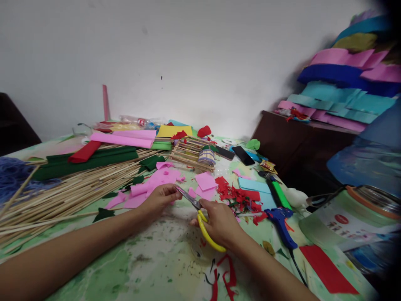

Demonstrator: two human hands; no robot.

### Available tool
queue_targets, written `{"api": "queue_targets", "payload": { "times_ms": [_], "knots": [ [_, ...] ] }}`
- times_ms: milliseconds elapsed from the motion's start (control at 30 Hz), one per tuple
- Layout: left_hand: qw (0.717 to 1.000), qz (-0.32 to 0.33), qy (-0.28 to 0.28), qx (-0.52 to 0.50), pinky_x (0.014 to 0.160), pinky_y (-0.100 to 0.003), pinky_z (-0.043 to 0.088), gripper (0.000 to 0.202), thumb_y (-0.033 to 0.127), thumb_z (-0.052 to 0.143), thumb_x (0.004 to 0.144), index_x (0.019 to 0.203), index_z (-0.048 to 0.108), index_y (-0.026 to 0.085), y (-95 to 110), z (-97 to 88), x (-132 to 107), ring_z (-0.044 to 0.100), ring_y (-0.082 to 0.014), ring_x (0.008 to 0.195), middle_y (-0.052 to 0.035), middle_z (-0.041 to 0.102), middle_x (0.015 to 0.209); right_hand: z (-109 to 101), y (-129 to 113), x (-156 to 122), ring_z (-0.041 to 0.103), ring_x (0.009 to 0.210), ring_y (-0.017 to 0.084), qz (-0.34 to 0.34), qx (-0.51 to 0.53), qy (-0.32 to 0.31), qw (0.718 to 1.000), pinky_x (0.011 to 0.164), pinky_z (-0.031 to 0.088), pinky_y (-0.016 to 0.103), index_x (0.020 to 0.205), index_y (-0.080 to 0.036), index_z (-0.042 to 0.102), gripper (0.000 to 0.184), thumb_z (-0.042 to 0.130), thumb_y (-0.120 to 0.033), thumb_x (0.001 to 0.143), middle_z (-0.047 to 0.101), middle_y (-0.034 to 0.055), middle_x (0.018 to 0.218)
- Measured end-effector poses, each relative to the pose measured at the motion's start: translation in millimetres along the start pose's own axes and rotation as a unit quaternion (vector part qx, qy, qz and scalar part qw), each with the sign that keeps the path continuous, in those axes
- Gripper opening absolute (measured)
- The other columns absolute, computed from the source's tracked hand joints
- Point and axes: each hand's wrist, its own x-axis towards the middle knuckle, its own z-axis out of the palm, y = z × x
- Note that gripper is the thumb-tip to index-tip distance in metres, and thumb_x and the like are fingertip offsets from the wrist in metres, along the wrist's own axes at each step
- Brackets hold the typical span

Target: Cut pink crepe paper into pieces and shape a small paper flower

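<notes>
Pinching pink crepe paper in the left hand, grip pressed together at the fingertips, low over the worktop just right of the bamboo sticks. Meeting it with yellow-handled scissors, blades slightly parted, right hand grip curled through the loops. Seemingly mid-cut, calling for a steady pinch and an even squeeze; no writing legible, not even beside the red logo on the container.

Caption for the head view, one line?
Right hand holds yellow-handled scissors, tips at the left hand beside pink paper pieces on a littered table.
</notes>
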Motion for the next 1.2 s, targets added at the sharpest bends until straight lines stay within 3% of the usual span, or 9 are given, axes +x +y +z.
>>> {"api": "queue_targets", "payload": {
  "times_ms": [267, 667, 1200],
  "knots": [
    [1.0, -0.006, 0.016, 0.026, 0.057, -0.023, 0.036, 0.022, 0.037, 0.072, 0.067, 0.074, 0.067, 0.016, -0.1, -3.0, -0.2, 0.052, -0.0142, 0.064, -0.0013, 0.061, 0.068, -3.6, -2.1, 0.0, 0.061, 0.074, 0.018, 0.016, -0.006, -0.008, 1.0, 0.055, 0.021, 0.025, 0.092, -0.022, 0.055, 0.041, 0.049, -0.061, 0.08, 0.068, 0.0036, 0.085],
    [1.0, -0.024, 0.012, 0.005, 0.056, -0.023, 0.038, 0.019, 0.033, 0.074, 0.064, 0.073, 0.069, 0.017, -0.8, -7.8, 0.7, 0.053, -0.0138, 0.062, -0.0015, 0.062, 0.067, -0.5, -0.8, 0.0, 0.061, 0.074, 0.019, 0.011, -0.007, -0.009, 1.0, 0.055, 0.021, 0.025, 0.09, -0.022, 0.056, 0.038, 0.046, -0.058, 0.083, 0.067, 0.0038, 0.082],
    [0.999, -0.034, -0.028, -0.001, 0.054, -0.023, 0.038, 0.014, 0.028, 0.074, 0.061, 0.07, 0.071, 0.018, 5.7, -11.2, 4.5, 0.052, -0.0134, 0.058, -0.0013, 0.062, 0.062, 0.5, 0.5, -0.7, 0.06, 0.074, 0.019, 0.0, -0.013, -0.017, 1.0, 0.055, 0.022, 0.025, 0.09, -0.022, 0.057, 0.035, 0.046, -0.055, 0.084, 0.067, 0.0043, 0.08]
  ]
}}
